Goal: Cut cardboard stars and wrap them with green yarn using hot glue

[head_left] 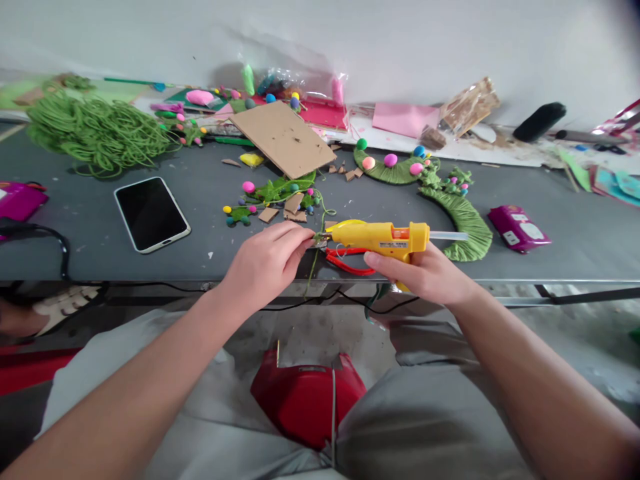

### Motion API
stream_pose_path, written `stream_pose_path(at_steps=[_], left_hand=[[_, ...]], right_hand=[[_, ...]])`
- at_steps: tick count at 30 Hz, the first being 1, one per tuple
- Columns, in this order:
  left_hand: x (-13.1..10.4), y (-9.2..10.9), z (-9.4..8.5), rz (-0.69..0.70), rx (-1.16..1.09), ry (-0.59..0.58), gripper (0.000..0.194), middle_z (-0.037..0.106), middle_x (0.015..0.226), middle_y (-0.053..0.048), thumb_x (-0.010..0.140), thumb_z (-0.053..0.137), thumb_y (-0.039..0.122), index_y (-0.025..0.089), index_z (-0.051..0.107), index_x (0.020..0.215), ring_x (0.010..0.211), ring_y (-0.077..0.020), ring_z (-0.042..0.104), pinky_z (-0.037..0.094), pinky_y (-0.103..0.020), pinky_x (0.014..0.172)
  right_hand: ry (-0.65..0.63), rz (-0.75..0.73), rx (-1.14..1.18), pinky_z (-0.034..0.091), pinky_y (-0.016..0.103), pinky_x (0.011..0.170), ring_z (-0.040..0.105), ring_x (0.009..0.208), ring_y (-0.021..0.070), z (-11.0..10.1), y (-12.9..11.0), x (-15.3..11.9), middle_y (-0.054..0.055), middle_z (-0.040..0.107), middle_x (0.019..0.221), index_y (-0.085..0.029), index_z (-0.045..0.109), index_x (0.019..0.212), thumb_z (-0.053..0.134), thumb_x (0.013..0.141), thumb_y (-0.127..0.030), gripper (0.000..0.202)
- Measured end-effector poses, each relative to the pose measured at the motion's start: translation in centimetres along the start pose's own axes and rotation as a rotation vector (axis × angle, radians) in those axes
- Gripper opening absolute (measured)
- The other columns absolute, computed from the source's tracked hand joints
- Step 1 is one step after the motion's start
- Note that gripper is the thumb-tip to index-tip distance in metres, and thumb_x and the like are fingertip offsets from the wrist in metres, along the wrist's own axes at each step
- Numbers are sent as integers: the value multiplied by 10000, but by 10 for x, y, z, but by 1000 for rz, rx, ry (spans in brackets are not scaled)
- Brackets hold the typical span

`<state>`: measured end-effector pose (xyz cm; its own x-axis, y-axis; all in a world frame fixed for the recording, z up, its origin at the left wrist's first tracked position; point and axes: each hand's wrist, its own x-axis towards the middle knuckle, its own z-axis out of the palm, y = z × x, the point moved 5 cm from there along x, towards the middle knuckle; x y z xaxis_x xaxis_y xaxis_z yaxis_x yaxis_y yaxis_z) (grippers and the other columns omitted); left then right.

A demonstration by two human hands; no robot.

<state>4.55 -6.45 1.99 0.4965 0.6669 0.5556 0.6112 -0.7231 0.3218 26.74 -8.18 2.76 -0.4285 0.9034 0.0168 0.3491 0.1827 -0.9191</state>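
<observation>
My right hand is wrapped round a yellow hot glue gun, a clear glue stick poking out of its back. The gun's nozzle points left, right by the fingertips of my left hand. Those fingers pinch a small green yarn piece, mostly hidden, with a strand of green yarn hanging from it past the table edge. Under the gun lie red-handled pliers or scissors; their kind is partly hidden. Beyond my hands sit green yarn-wrapped stars with coloured pompoms and cardboard bits.
A phone and a heap of green yarn lie left. Cardboard rests at the back. On the right are a green-wrapped ring with pompoms and a purple packet. A black cable runs off the left side.
</observation>
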Motion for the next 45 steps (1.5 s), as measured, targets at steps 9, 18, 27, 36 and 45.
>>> stream_pose_path(at_steps=[9,18,27,36,45], left_hand=[[0,0,0,4,6,1,225,757,1066,-117,1016,504,189,129,699,1109,970,-229,720,581,-353,849],[1,1,-1,0,-10,0,221,758,1055,-118,1017,500,189,132,696,1100,957,-227,716,579,-357,835],[0,0,-1,6,2,1,221,758,1055,-111,1017,495,184,141,695,1102,951,-220,719,580,-345,830],[0,0,-2,17,-2,11,211,759,1043,-115,1011,511,180,127,698,1094,944,-225,721,580,-345,826],[0,-1,-1,7,6,17,211,760,1050,-112,1012,507,179,138,696,1097,949,-220,719,583,-348,833]], right_hand=[[-15,31,18,582,347,922,690,1074,231,2,-5,0,45,754,1173,-225,683,1338,647,961,-411,421],[-8,38,27,571,341,945,670,1146,242,1,-5,-1,33,722,1275,-248,683,1328,649,959,-412,405],[10,63,-31,573,314,748,688,891,224,-3,-5,-3,32,742,861,-247,753,1147,653,948,-474,319],[23,77,-54,558,329,696,670,816,232,-5,-8,-4,34,723,786,-260,749,1106,655,922,-553,358],[18,78,-31,539,316,689,654,786,208,-5,-3,-4,12,675,724,-258,755,1053,662,935,-501,286]])
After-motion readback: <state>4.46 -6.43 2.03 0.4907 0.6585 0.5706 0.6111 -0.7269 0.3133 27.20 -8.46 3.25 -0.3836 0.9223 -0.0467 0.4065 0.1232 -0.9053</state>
